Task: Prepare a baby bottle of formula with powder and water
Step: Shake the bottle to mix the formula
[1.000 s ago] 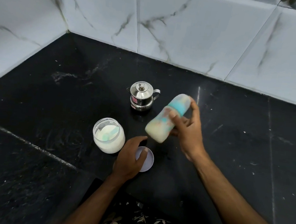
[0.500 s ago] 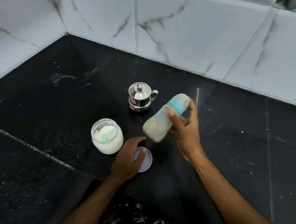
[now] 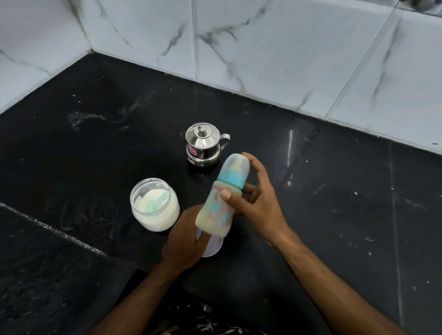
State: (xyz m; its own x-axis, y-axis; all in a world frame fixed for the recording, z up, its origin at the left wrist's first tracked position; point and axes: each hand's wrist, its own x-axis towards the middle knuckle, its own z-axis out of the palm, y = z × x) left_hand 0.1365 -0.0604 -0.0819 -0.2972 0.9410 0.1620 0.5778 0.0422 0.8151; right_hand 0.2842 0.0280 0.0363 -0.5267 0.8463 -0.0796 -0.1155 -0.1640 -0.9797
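Right hand (image 3: 257, 211) gripped bottle (image 3: 220, 199) above counter (image 3: 345, 206): thumb pressed across front of body, index finger stretched up beside clear cap, other fingers curled behind. Bottle tilted, cap end away, teal collar below cap, milky liquid inside. Left hand (image 3: 183, 240) lay on pale lid (image 3: 212, 247) under bottle base; fingers bent over lid, thumb hidden by bottle. Open jar (image 3: 154, 204) of white powder with scoop stood just left. Steel pot (image 3: 203, 148) sat behind, lid on.
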